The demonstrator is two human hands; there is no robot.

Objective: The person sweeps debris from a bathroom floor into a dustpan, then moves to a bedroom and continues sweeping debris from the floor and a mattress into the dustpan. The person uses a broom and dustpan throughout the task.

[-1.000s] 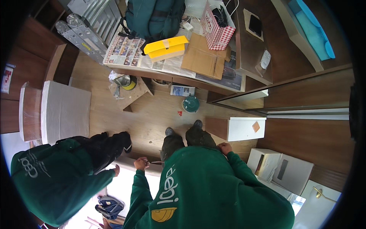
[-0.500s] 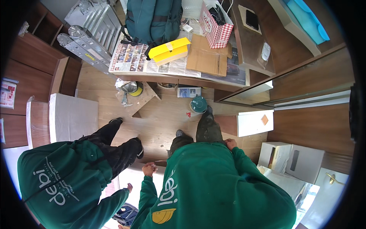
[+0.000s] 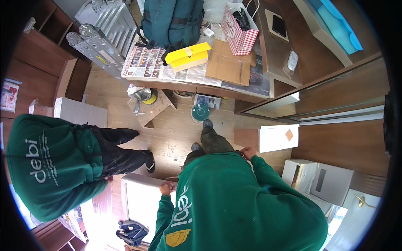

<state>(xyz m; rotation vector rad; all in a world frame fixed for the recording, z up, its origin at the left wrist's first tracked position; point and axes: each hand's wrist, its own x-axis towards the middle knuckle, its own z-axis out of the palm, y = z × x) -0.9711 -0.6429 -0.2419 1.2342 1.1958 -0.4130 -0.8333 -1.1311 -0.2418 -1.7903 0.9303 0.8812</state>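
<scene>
My left hand (image 3: 166, 188) is held low at my left side, fingers curled, over the edge of a white panel (image 3: 142, 196). Anything between those fingers is too small to tell. At my right hip my right hand (image 3: 248, 153) has its fingers bent against the side of my dark trousers (image 3: 217, 142); what they grip is hidden. A tub with a green lid (image 3: 200, 112) stands on the floor just beyond my right shoe (image 3: 207, 124). Beside it lies a folded newspaper (image 3: 213, 101), under the front of the covered worktop (image 3: 180, 85).
A co-worker (image 3: 54, 163) in a green sweatshirt stands at left. A low wooden stand (image 3: 155, 109) carries an open tin (image 3: 143, 94). On the worktop are a backpack (image 3: 171, 23), yellow box (image 3: 188, 57), cardboard (image 3: 229, 62) and checked bag (image 3: 240, 35). A folded ladder (image 3: 98, 48) leans left.
The green-lidded tub and my right shoe have shifted left across the floor. The co-worker has moved left and turned, uncovering more of the white panel and a dark blue bag. My hands stay low.
</scene>
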